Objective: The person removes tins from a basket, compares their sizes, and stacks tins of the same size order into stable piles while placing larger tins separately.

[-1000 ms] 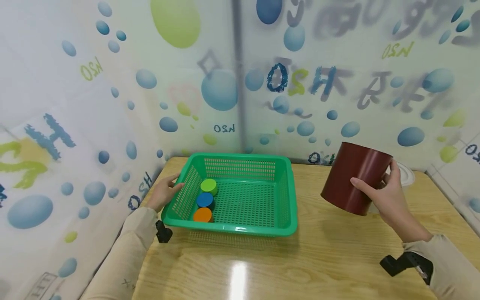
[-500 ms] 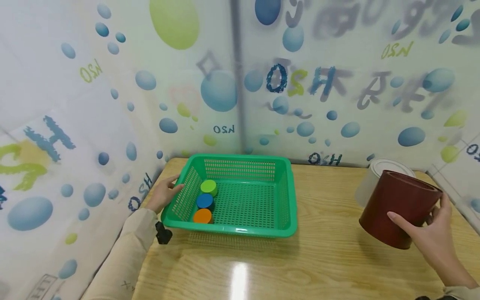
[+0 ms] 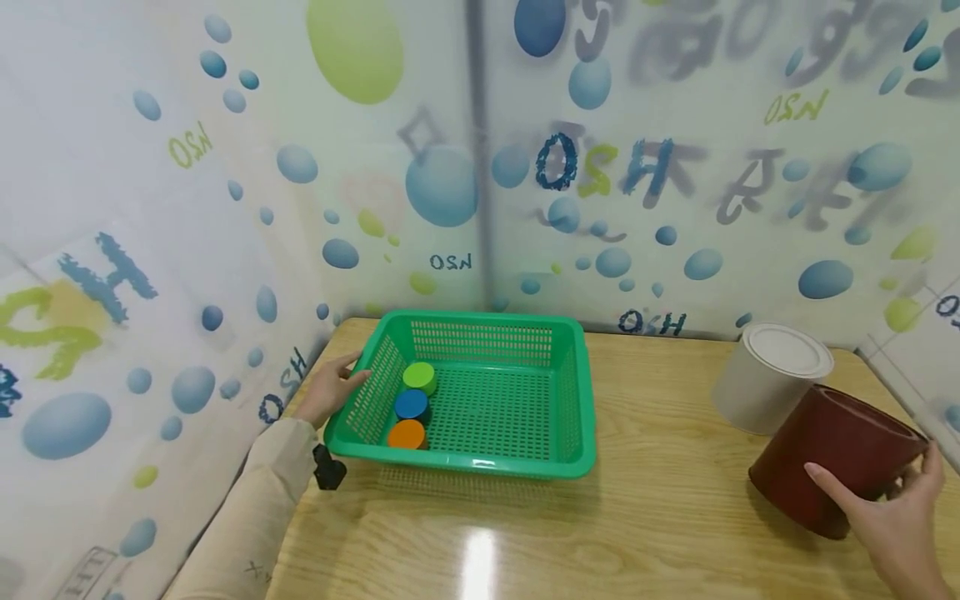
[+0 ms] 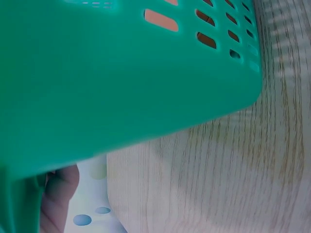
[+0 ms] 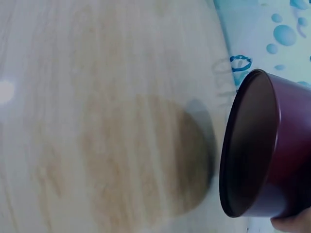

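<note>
The right hand (image 3: 897, 518) has drawn the dark red container (image 3: 847, 446) nearer and further right, gripping it tilted over the counter (image 3: 660, 517) beside the white tub (image 3: 765, 375). The work now seems centred there, well apart from the green basket (image 3: 525, 467), whose left rim the left hand (image 3: 327, 390) still holds; the blue disc (image 3: 412, 405) stays inside.

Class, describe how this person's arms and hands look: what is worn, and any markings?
The left sleeve is cream and long, with small dark marks. A black fitting shows near its cuff. The left hand and right hand wear no gloves. No right sleeve is in view.
</note>
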{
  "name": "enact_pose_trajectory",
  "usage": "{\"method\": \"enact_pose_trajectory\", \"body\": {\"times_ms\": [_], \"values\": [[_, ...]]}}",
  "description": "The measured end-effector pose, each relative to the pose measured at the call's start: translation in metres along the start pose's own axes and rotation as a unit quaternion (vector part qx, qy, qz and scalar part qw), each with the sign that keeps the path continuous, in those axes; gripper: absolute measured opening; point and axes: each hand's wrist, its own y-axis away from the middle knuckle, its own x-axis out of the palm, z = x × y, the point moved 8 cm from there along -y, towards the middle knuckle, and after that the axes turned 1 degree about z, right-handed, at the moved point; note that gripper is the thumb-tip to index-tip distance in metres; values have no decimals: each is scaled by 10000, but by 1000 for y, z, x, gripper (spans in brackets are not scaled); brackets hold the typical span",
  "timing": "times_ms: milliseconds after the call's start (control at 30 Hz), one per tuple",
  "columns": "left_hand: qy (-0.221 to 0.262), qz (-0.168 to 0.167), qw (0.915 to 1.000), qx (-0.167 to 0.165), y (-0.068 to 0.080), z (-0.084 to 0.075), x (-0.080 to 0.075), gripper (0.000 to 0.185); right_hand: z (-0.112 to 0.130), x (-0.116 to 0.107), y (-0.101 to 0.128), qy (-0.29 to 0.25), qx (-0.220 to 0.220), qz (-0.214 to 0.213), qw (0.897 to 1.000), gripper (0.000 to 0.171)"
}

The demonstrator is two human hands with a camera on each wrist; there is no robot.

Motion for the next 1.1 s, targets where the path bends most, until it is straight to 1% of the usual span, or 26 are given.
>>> {"method": "enact_pose_trajectory", "body": {"times_ms": [100,267,400,567,700,767,1000,1100], "values": [[4,-7,10000,-42,1,0,0,57,-7,0,0,-13,64,-120,9999,109],[-52,-42,10000,-38,0,-1,0,56,-6,-2,1,-109,-163,-258,9995,111],[-163,-49,9998,61,1,-3,-1,57,-6,-3,1,-169,-283,-336,9989,112],[-201,-17,9998,61,2,-3,-1,57,-11,1,1,-137,-233,-223,9994,113],[-180,-13,9998,27,1,-2,-1,57,-6,5,4,-219,-550,-71,9982,110],[-179,-1,9998,46,1,-3,-1,57,-6,7,5,-232,-634,0,9977,109],[-58,-46,9999,82,3,-5,0,58,-10,13,4,-113,-648,205,9976,109],[-51,-56,9999,94,5,-7,0,59,-14,14,3,-123,-637,181,9977,109]]}}
